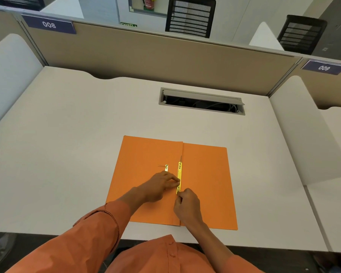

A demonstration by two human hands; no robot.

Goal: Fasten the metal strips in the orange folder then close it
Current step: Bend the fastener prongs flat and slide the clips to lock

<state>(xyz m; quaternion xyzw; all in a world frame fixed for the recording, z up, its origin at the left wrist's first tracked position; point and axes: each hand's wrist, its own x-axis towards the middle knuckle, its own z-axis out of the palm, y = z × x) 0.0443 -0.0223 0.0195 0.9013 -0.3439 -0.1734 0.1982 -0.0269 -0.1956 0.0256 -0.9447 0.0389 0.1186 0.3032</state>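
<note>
The orange folder is laid open and flat on the white desk, close to its near edge, so that the fastener beside the centre fold can be reached from above by both hands. The long brass strip is set lengthwise just beside the fold, with a thin prong seen projecting past its far end. The left hand is brought in from the left, its fingertips pressed together against the near part of the strip, apparently to steady it. The right hand is curled at the near end, where something is pinched, probably the prong or slider; this cannot be told for certain. A shorter metal piece is left lying apart on the left leaf, apparently awaiting fitting.
</note>
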